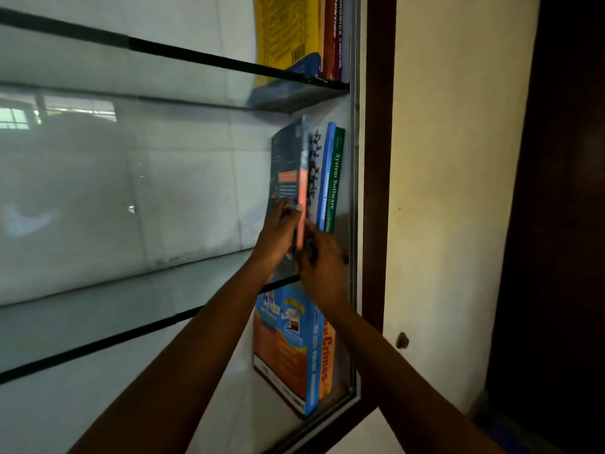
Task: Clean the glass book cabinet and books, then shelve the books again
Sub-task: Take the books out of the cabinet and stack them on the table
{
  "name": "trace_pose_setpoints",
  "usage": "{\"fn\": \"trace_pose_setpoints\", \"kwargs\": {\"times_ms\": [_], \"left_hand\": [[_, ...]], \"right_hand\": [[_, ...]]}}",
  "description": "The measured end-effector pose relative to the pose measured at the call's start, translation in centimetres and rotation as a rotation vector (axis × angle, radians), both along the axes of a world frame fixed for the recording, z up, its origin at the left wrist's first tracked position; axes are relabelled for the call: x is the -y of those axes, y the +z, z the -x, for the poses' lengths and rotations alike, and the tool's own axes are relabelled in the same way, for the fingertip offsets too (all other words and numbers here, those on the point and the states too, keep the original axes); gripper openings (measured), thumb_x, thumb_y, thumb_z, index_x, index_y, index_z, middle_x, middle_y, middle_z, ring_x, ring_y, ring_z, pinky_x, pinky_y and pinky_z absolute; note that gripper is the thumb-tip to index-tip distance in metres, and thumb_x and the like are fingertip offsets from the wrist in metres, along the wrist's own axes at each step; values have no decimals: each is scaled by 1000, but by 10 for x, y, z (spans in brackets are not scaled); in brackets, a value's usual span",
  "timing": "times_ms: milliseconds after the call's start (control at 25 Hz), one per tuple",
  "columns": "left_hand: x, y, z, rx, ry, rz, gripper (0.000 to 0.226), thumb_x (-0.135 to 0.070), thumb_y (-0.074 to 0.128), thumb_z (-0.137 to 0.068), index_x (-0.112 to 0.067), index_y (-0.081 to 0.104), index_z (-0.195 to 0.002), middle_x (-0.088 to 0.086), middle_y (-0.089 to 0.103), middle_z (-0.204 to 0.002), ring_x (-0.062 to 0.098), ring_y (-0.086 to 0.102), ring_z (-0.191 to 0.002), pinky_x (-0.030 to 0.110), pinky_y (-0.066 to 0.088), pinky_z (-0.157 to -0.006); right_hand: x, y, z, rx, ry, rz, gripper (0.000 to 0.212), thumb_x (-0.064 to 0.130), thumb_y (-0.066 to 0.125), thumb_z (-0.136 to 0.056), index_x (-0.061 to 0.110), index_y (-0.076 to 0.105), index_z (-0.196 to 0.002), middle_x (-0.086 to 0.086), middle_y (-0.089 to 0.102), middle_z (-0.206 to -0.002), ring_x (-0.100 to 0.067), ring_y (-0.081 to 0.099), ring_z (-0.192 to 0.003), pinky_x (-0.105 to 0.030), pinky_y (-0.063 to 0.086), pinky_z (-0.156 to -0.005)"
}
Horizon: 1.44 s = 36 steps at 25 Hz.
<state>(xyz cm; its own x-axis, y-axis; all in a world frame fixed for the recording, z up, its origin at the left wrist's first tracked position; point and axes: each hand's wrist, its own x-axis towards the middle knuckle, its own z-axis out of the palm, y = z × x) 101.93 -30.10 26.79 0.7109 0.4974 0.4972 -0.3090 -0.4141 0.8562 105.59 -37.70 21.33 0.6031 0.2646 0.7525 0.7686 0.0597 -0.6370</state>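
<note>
Light, floppy paperback [288,158] at the glass shelf's [147,309] right end: left hand [281,231] pinches its lower cover; right hand's [319,260] grip is unclear. Probably best held low, by the spine.

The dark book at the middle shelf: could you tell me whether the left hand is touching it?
Touching. The head view shows the left hand gripping the dark book, fingers on its cover.
</note>
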Motion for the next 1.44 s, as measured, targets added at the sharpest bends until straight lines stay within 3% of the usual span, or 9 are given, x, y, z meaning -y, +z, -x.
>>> {"fn": "trace_pose_setpoints", "kwargs": {"times_ms": [120, 320, 440, 520, 640, 800, 1040, 1240, 1440], "left_hand": [[-12, -3, -10, 77, 142, 1, 48, -28, 44, -99, -21, 30, -144, -1, 52, -130, 14, 53, -110, 35, 44, -97], [-27, -12, -9, 92, 50, 86, 45, -30, 41, -99, -25, 31, -143, 3, 49, -139, 20, 51, -120, 53, 39, -103], [-29, -11, -9, 83, 22, 82, 46, -34, 41, -98, -28, 30, -142, 2, 48, -139, 20, 51, -121, 55, 39, -103], [-33, -15, -11, 83, 24, 84, 45, -39, 42, -97, -31, 33, -141, 0, 51, -136, 18, 53, -119, 53, 41, -102], [-29, -19, -13, 69, 51, 40, 42, -38, 44, -97, -31, 37, -138, 0, 55, -132, 17, 55, -117, 46, 43, -102], [-20, -14, -10, -3, 171, -130, 50, -26, 42, -100, -19, 27, -147, 9, 50, -137, 25, 51, -121, 28, 40, -100], [2, -5, 47, 138, 173, -203, 42, -24, 40, -100, -16, 36, -141, -1, 54, -121, 9, 52, -104, -4, 36, -69], [35, 2, 102, 78, 48, -364, 46, -26, 41, -98, -22, 31, -143, -9, 49, -114, 5, 53, -100, 0, 41, -66], [82, -6, 167, 3, 73, -482, 46, -35, 39, -97, -20, 38, -140, 6, 62, -117, 16, 61, -98, 14, 42, -70]], "right_hand": [[7, 2, -7, 82, 201, 85, 34, 1, 50, -92, 6, 54, -125, 2, 54, -110, -1, 51, -100, -10, 43, -89], [4, 16, -32, -90, -13, -195, 46, 2, 58, -89, 3, 43, -132, -3, 45, -119, -7, 44, -110, -5, 38, -90], [-4, 19, -34, -118, -43, -211, 48, 1, 58, -88, 4, 43, -133, -9, 49, -120, -12, 51, -103, -23, 47, -92], [-8, 18, -33, -48, -52, -205, 47, 1, 59, -86, 5, 45, -131, -11, 56, -115, -16, 56, -98, -25, 50, -85], [-18, 19, -32, 34, -17, 111, 51, 6, 56, -90, 7, 38, -138, -13, 62, -108, -22, 62, -90, -21, 47, -76], [-26, 29, -31, -78, -110, 274, 50, 16, 43, -98, 5, 27, -144, -25, 62, -107, -36, 62, -95, -38, 49, -82], [35, 43, 2, -102, -249, 328, 36, 21, 42, -99, 1, 41, -129, -20, 62, -108, -33, 62, -97, -40, 51, -80], [97, 44, 71, -151, -281, 240, 29, 29, 44, -97, 3, 47, -108, -19, 63, -106, -32, 64, -93, -43, 55, -76], [164, 34, 137, -271, -297, 258, 27, 33, 44, -96, 7, 46, -91, -12, 63, -101, -19, 62, -80, -20, 53, -57]]}}
